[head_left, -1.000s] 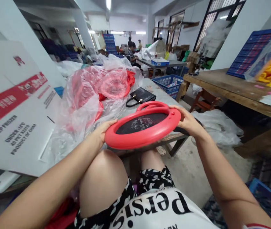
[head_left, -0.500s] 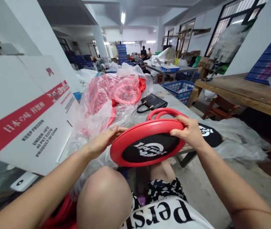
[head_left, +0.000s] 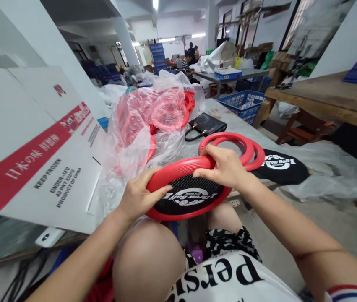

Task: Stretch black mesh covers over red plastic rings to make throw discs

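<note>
A round racket-like disc (head_left: pixel 191 202) with a red rim and a black mesh centre printed "Throw Ball" is tilted above my lap. My left hand (head_left: pixel 140 191) grips its left rim, thumb over the mesh. My right hand (head_left: pixel 220 167) holds the upper right rim, thumb on the front and fingers over the top. Just behind it, loose red rings (head_left: pixel 256 156) overlap on the table. Beside them a black printed mesh circle (head_left: pixel 279 167) lies flat, partly over the table's edge.
A clear plastic bag (head_left: pixel 134 121) of red rings sits ahead on the left, with a black handbag (head_left: pixel 208 123) beside it. A large white carton (head_left: pixel 40 151) stands at left. Farther off are a blue crate (head_left: pixel 243 102), a wooden table (head_left: pixel 329 98) and people.
My left hand has closed on the disc's left rim. My right hand has shifted left along the top rim. The view has turned slightly, showing more of the loose rings.
</note>
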{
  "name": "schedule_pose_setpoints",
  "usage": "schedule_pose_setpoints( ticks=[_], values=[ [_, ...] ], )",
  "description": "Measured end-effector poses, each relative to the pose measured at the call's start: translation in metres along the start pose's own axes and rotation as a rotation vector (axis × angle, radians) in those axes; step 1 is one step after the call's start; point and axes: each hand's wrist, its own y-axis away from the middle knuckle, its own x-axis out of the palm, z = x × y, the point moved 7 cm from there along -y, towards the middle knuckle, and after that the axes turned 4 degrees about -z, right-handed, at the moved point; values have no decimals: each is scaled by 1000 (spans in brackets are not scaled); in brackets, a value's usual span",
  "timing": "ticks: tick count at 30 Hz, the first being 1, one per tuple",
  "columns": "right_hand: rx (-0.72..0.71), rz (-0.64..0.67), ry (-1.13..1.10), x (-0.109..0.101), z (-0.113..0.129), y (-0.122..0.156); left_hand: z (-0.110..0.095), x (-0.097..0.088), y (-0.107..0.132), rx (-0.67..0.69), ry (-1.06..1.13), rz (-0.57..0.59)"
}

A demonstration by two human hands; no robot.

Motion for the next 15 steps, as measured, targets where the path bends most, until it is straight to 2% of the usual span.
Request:
schedule_pose_setpoints(
  ticks=[3,6,11,13,15],
  values=[
    [41,-14,52,8,-11,0,10,-5,9,-103,15,-82],
    [83,-62,67,7,-19,0,8,-9,11,-167,41,-72],
    [43,-64,159,-1,-10,-10,-6,-11,-3,-220,157,114],
    [16,-49,162,-5,-6,-14,-12,-8,-7,-272,307,197],
    [-13,-25,123,-8,-8,-15,-19,3,-7,-391,537,288]
  ],
)
